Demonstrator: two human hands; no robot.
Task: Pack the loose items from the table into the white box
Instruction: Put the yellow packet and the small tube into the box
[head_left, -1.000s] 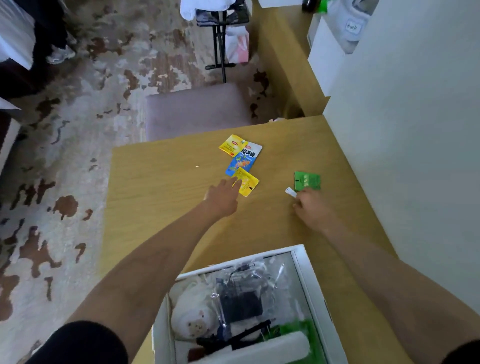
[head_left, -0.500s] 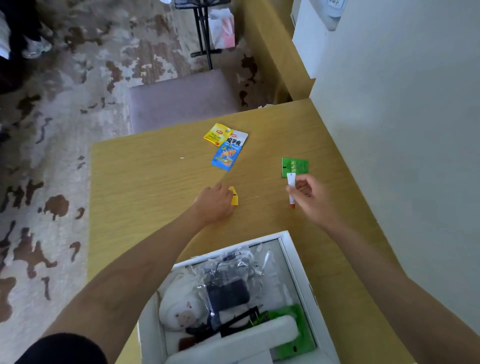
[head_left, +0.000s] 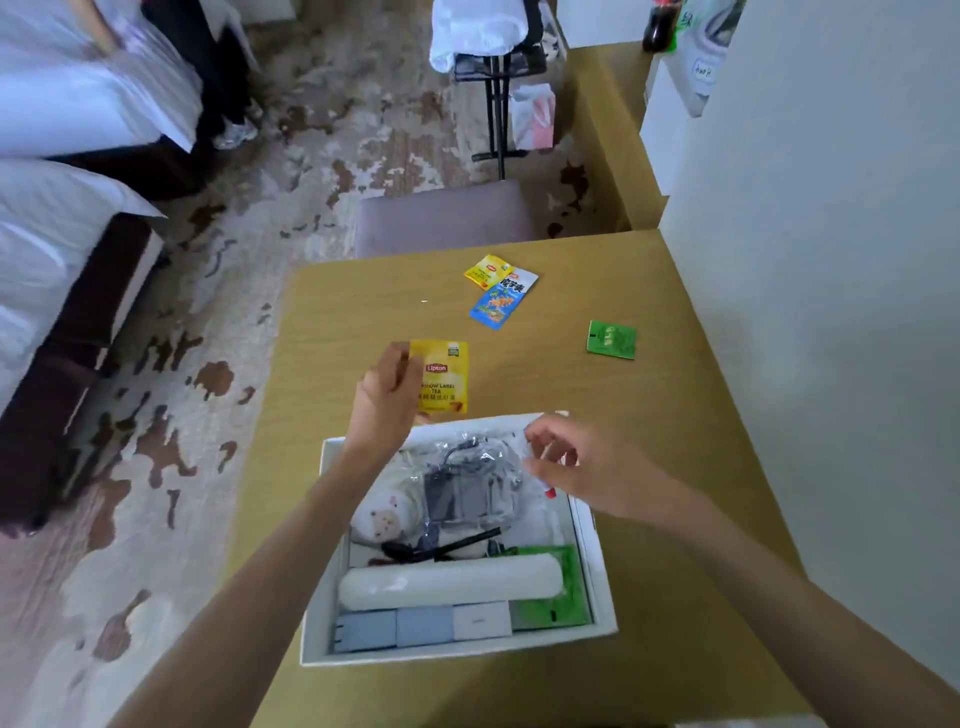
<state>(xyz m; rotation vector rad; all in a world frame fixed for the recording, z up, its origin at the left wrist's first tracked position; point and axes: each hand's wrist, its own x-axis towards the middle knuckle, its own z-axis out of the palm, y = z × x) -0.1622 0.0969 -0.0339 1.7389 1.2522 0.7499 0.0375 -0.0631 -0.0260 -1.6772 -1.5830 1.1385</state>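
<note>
My left hand (head_left: 387, 395) holds a yellow Lipton tea sachet (head_left: 443, 375) upright just beyond the far rim of the white box (head_left: 597, 551). My right hand (head_left: 582, 467) hovers over the box's far right corner, pinching a small white tube with a red tip (head_left: 546, 488). The box holds a clear bag with a dark device (head_left: 462, 483), a white plush (head_left: 382, 519), a white roll (head_left: 452, 584) and small flat boxes. On the wooden table (head_left: 353, 322) lie another yellow sachet (head_left: 485, 269), a blue snack packet (head_left: 503, 302) and a green sachet (head_left: 612, 339).
A grey stool (head_left: 441, 218) stands against the table's far edge. A white wall (head_left: 831, 260) runs along the table's right side. Beds with white sheets (head_left: 62, 156) are at the left, across patterned carpet. A black stand (head_left: 498, 78) with a pink bag stands farther back.
Both hands have drawn back toward the box. My left hand lifted the yellow sachet off the table; my right hand carried the small tube over the box corner. The camera tilted nearer.
</note>
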